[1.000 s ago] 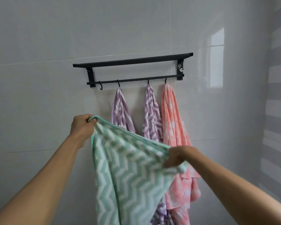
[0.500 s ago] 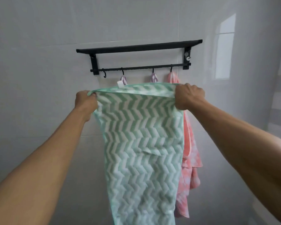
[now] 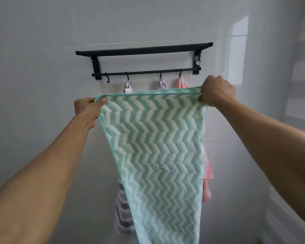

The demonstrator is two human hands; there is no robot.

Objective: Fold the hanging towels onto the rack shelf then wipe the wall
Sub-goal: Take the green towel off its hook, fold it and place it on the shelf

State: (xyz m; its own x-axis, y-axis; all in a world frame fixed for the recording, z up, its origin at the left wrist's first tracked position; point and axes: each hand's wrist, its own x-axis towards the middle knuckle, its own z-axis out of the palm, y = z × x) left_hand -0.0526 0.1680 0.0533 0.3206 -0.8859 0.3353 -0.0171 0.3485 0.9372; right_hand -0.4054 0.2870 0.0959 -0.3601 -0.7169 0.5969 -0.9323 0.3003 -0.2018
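Pale glossy wall tiles fill the background, and a bright window-shaped reflection is seen on them at the upper right. A black rack is fixed to the wall, with a flat shelf on top and a thin rail beneath it carrying small hooks. One hook at the left end is bare. From the next three hooks, two purple striped towels and a pink towel are hung (only their tops and some lower edges are seen, since most of each is hidden). In front of them, below the rail and apart from the rack, a green and white zigzag towel is held up and spread wide by its top edge. Its left top corner is pinched by the left hand, thumb over the hem and fingers curled behind. Its right top corner is gripped by the right hand, fingers folded over the cloth. The top edge is stretched nearly level between the two hands, slightly higher at the right, and the rest of the towel is left hanging, narrowing toward the bottom of the view.
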